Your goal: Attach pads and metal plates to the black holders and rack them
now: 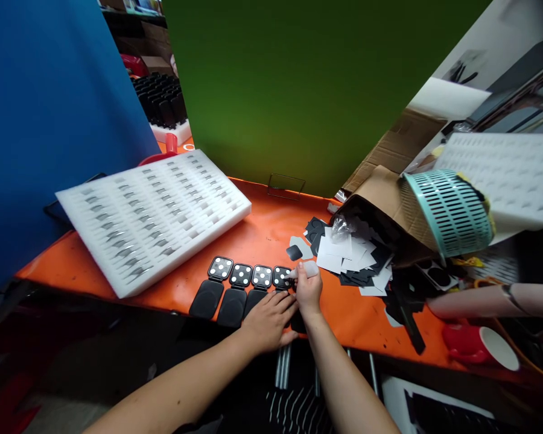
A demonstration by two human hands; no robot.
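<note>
My right hand (pixel 308 293) is closed around a small white squeeze bottle (pixel 312 269). The bottle's narrow tip points left, over the rightmost visible dotted case (pixel 281 276); whether it touches cannot be made out. Flat and with fingers stretched, my left hand (pixel 268 320) rests on the black lower flaps of the cases at the right of the row. Several such cases lie side by side, each a black square with white dots above a plain black flap (pixel 207 299). The leftmost dotted square (pixel 220 267) is uncovered. My hands hide some of the flaps on the right.
A slotted white foam tray (pixel 163 211) lies at the left of the orange table (pixel 262 223). Loose white and black cut sheets (pixel 344 253) spill from a cardboard box (pixel 384 199), with a turquoise basket (pixel 452 211) beside it. A red mug (pixel 466 345) lies at the right edge.
</note>
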